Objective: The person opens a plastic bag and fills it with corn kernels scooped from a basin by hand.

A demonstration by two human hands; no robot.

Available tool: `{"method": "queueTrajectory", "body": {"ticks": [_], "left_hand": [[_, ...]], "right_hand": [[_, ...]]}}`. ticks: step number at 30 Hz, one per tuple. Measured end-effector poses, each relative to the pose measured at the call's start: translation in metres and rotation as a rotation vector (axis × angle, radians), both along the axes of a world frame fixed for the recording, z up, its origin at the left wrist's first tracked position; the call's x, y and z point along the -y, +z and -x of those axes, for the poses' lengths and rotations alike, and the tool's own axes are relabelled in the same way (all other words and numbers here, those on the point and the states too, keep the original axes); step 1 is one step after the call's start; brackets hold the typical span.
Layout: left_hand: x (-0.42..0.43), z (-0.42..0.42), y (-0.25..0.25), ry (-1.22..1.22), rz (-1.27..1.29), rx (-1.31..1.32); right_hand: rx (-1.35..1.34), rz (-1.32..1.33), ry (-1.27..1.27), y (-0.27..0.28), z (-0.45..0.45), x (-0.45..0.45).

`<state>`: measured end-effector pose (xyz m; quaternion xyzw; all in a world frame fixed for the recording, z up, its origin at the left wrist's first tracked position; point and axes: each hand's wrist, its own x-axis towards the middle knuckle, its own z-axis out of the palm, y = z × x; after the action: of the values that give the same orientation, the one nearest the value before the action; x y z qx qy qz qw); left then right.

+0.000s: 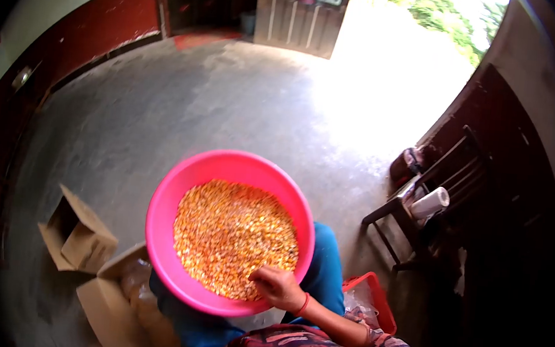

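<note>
A pink basin (pixel 162 203) rests on the person's lap, over the blue trousers. Yellow-orange corn kernels (pixel 227 231) cover its bottom. My right hand (pixel 276 287) is over the near right part of the kernels, inside the rim, with its fingers curled together; what they hold, if anything, is too small to make out. A red band (pixel 304 304) circles the right wrist. My left hand does not show in the picture.
Cardboard boxes (pixel 90 240) stand open on the floor at the left, one with plastic bags inside. A red container (pixel 381 302) is at the right, below a dark wooden chair (pixel 410 229) bearing a white roll (pixel 430 202). Bright doorway at the upper right.
</note>
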<state>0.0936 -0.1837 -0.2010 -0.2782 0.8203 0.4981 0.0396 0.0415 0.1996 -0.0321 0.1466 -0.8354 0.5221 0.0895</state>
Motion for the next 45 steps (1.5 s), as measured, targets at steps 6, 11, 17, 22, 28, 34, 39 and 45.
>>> {"method": "queueTrajectory", "body": {"ticks": [6,11,17,22,28,34,39,45], "left_hand": [[-0.037,0.043,0.014,-0.038,-0.019,-0.029],[-0.042,0.053,0.021,-0.012,-0.017,-0.046],[-0.028,0.05,0.021,0.054,0.003,-0.077],[-0.004,0.042,0.015,0.139,0.023,-0.118],[0.032,-0.02,-0.017,0.398,0.106,-0.149],[0.035,-0.088,-0.084,0.654,0.202,-0.047],[0.03,-0.136,-0.128,0.789,0.266,0.06],[0.022,-0.175,-0.159,0.867,0.346,0.17]], "right_hand": [[0.02,-0.016,0.024,0.004,-0.002,-0.001],[-0.005,-0.012,0.022,0.006,-0.002,-0.001],[0.014,-0.028,0.01,0.005,-0.003,-0.002],[0.01,-0.003,0.029,0.009,-0.004,-0.002],[0.041,-0.014,0.007,0.0,-0.001,-0.002],[0.108,-0.029,-0.037,0.015,0.0,0.005],[0.103,-0.06,-0.031,0.019,0.0,0.009],[0.107,-0.086,-0.048,0.016,-0.001,0.01]]}}
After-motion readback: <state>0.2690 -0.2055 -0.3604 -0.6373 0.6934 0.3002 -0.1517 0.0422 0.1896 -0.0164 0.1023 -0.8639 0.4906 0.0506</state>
